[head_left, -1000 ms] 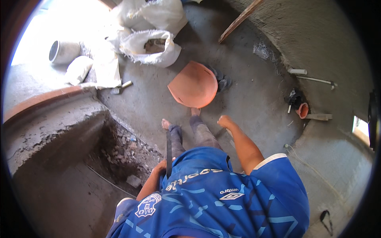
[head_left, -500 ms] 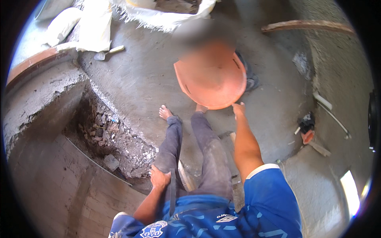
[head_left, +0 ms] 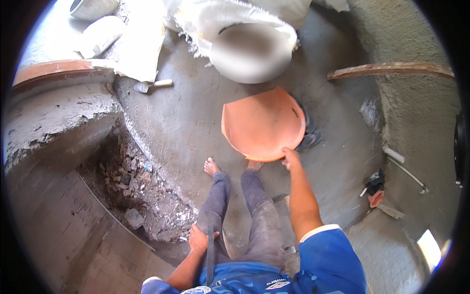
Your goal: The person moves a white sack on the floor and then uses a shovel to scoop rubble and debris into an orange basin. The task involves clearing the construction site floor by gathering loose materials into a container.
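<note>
Here, left to right:
Rubble: a pit (head_left: 142, 196) of broken stone lies at the left, below a rough concrete ledge (head_left: 58, 112).
Left hand (head_left: 199, 238): low and near, resting on the person's left thigh; its fingers are closed around a dark strap or handle (head_left: 210, 255) that runs down toward the shirt.
Legs: grey trousers, bare feet (head_left: 211, 166) on the concrete floor (head_left: 171, 122).
Pan (head_left: 263, 123): a wide orange pan, centre, just beyond the feet, tilted with its hollow facing the camera, near edge low.
Right hand (head_left: 291, 158): stretched forward, its fingers clamped on the pan's near right rim.
Sacks: white sacks (head_left: 210, 19) lie far, beyond the pan.
Right side: a wooden plank (head_left: 391, 69) far right; small tools and an orange bit (head_left: 376, 198) near the curved wall.
</note>
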Tool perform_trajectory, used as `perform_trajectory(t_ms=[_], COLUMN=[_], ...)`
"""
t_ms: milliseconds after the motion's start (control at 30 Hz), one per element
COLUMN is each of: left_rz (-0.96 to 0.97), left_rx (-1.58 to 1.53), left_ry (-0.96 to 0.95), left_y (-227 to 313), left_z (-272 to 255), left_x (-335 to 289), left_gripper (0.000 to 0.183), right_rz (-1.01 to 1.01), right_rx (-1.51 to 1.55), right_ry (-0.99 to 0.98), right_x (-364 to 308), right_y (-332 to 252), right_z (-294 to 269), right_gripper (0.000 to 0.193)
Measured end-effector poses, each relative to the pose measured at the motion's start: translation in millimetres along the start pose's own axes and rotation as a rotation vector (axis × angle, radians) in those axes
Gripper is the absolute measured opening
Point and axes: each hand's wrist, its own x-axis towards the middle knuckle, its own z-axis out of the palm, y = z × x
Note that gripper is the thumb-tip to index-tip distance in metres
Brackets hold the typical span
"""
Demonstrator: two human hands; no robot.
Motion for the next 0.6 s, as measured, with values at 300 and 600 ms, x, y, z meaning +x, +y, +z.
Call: perform_trajectory(t_ms=[300,600], left_rz=[0.467,0.411], left_rx=[-0.327,-1.406], left_ry=[-0.062,-0.397], left_y=[-44.5,-103.6], left_z=[14.5,-72.4], left_x=[24.6,-37.5], left_gripper=[0.088,0.075], right_rz=[-0.384,-0.443], right_rx=[-0.145,-0.307], right_ry=[0.095,-0.387], right_x=[-209.2,-481.7], right_y=[-32.9,3.3], right_z=[31.3,38.5], right_gripper=[0.017,0.012])
